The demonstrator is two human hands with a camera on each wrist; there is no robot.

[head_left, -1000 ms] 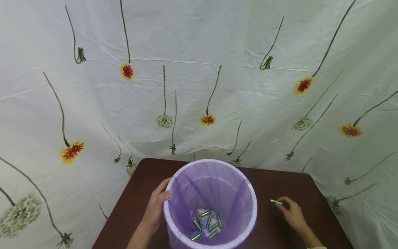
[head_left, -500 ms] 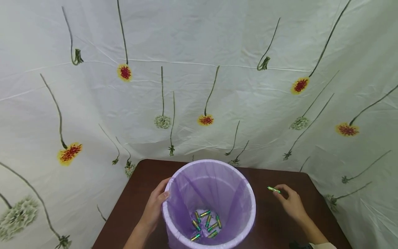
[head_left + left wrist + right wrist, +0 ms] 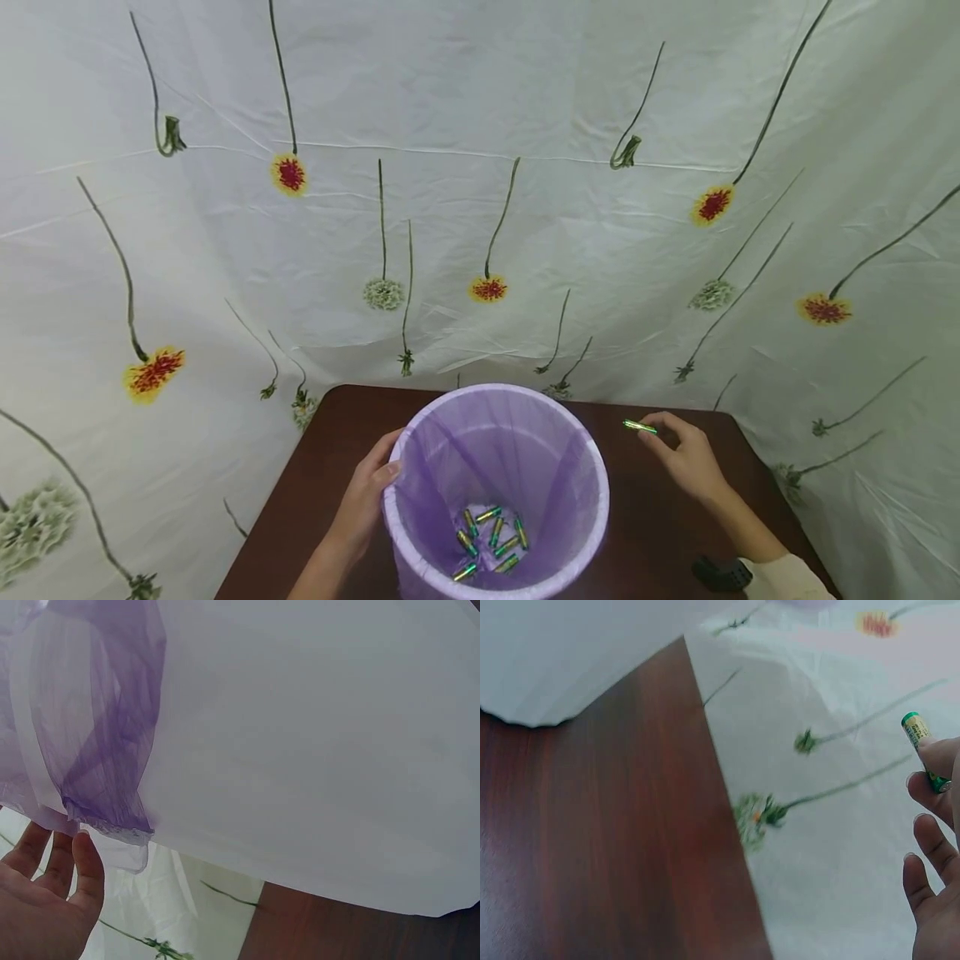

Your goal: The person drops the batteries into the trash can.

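A white bin (image 3: pixel 592 550) lined with a thin purple bag (image 3: pixel 487 417) stands on the table, its mouth facing up toward me. Several green and gold batteries (image 3: pixel 506 546) lie loose on its bottom. My left hand (image 3: pixel 363 504) grips the bin's left rim, where the liner folds over; the left wrist view shows its fingertips (image 3: pixel 86 851) at the bag's gathered edge. To the right of the bin, my right hand (image 3: pixel 686 458) pinches one battery (image 3: pixel 640 426) between thumb and fingers, above the tabletop. The right wrist view shows that battery (image 3: pixel 915 729) tilted, its green end sticking out.
The dark brown table (image 3: pixel 360 408) extends around the bin on both sides. Behind and beside it hangs a pale curtain (image 3: pixel 450 100) printed with flowers. A black band (image 3: pixel 722 575) sits at the right wrist beside a light sleeve (image 3: pixel 787 579).
My right hand has moved up and leftward in the head view, carrying the battery closer to the bin. The left hand keeps its grip on the rim, and the view has shifted slightly.
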